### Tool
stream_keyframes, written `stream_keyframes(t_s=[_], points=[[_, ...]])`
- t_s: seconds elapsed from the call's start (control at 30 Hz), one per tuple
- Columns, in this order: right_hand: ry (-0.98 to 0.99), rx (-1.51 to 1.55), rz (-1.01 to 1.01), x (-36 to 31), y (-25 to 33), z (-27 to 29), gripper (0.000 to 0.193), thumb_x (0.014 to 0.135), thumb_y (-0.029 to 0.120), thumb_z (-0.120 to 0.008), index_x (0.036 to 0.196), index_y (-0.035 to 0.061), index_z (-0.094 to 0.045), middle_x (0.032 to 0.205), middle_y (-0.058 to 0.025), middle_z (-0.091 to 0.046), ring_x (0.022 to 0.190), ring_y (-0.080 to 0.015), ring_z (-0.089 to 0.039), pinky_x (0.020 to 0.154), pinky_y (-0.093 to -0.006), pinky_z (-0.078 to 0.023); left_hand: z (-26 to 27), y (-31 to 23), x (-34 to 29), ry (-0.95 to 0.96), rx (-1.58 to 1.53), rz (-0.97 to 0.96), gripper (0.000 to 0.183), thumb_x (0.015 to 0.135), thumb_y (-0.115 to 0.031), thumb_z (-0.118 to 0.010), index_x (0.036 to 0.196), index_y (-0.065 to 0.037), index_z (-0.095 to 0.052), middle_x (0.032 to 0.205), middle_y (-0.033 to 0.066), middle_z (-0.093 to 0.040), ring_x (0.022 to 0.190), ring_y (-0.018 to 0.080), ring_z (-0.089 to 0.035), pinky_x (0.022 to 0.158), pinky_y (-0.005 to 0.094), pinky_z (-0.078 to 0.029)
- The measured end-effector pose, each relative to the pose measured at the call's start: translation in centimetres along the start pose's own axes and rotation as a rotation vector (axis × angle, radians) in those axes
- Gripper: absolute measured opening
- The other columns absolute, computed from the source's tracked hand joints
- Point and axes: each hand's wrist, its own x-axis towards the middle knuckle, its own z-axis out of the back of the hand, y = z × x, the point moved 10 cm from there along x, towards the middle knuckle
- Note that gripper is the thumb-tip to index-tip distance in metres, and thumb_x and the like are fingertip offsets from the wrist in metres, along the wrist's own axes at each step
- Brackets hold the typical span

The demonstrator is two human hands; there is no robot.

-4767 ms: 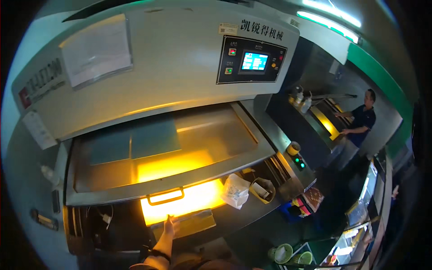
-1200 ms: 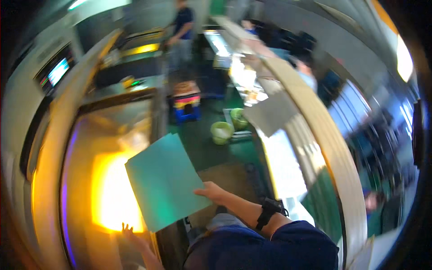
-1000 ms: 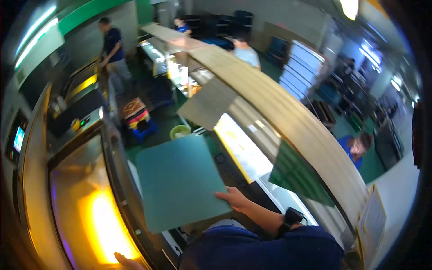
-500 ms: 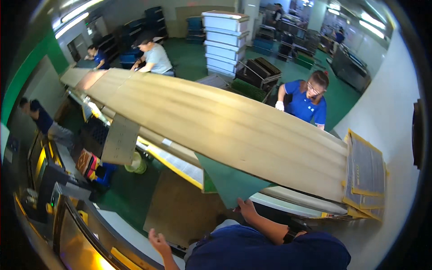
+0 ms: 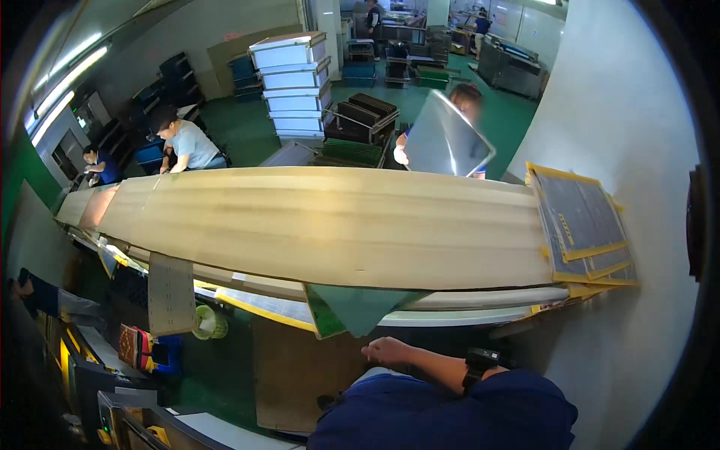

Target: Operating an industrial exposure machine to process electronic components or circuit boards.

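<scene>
My right hand [image 5: 388, 350] is in front of my body with its fingers curled in, and nothing shows in them. A black strapped device [image 5: 480, 365] sits on that wrist. Just beyond the hand, a teal-green sheet [image 5: 354, 306] hangs in a pointed flap over the near edge of the long wood-coloured tabletop [image 5: 322, 225]. A small gap separates hand and flap. My left hand is out of view. Across the table, a person in blue with a white glove [image 5: 401, 155] holds up a shiny flat panel [image 5: 450, 139], tilted.
Yellow-edged grey panels [image 5: 585, 217] lie stacked at the table's right end by a white wall. A grey perforated board [image 5: 170, 292] sticks out from the near edge, beside a pale green bin [image 5: 210, 322]. White crates [image 5: 295, 90] stand stacked beyond the table. Two people work at its far left.
The view has swung to the right. My right hand has come away from the green flap, and my left hand has left view. The person opposite now holds up a shiny panel.
</scene>
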Motion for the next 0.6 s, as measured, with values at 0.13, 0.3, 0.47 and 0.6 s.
stream_keyframes(t_s=[0.13, 0.3, 0.47, 0.6], points=[[-0.103, -0.151, 0.254, -0.5, 8.3, -1.6, 0.044, 0.095, 0.048, -0.054, 0.097, 0.0062, -0.069, 0.077, -0.0110, -0.065, 0.071, -0.0201, -0.064, 0.067, -0.0370, -0.050, 2.3, -4.6, 2.2, -0.049, 0.004, -0.137, 0.052, 0.086, -0.020, -0.061, 0.136, -0.007, -0.053, 0.126, 0.0208, -0.060, 0.111, 0.0380, -0.059, 0.096, 0.0485, -0.046], [-0.189, 0.492, 0.169, 1.4, 12.0, -2.1, 0.026, 0.097, 0.029, -0.057, 0.103, 0.0062, -0.067, 0.079, -0.0035, -0.065, 0.071, -0.0106, -0.060, 0.064, -0.0252, -0.048, 4.9, -6.5, -1.3, -0.204, -0.019, -0.091, 0.050, 0.088, -0.024, -0.060, 0.135, -0.008, -0.053, 0.126, 0.0196, -0.060, 0.111, 0.0379, -0.059, 0.093, 0.0508, -0.047], [-0.458, 1.033, 0.495, -1.2, 13.9, 2.3, 0.041, 0.096, 0.038, -0.058, 0.121, 0.0059, -0.058, 0.095, -0.0073, -0.066, 0.078, -0.0140, -0.061, 0.070, -0.0267, -0.047, 5.9, -8.5, -4.8, -0.196, -0.085, -0.001, 0.049, 0.089, -0.027, -0.058, 0.135, -0.009, -0.054, 0.126, 0.0184, -0.060, 0.110, 0.0377, -0.059, 0.090, 0.0531, -0.048], [-0.588, 1.183, 0.803, -4.2, 17.6, 6.5, 0.055, 0.095, 0.052, -0.054, 0.126, 0.0062, -0.055, 0.108, -0.0080, -0.064, 0.091, -0.0176, -0.062, 0.079, -0.0320, -0.047, 5.2, -13.4, -7.5, -0.038, 0.061, -0.279, 0.048, 0.090, -0.029, -0.057, 0.134, -0.010, -0.055, 0.126, 0.0174, -0.060, 0.110, 0.0377, -0.060, 0.087, 0.0549, -0.049]])
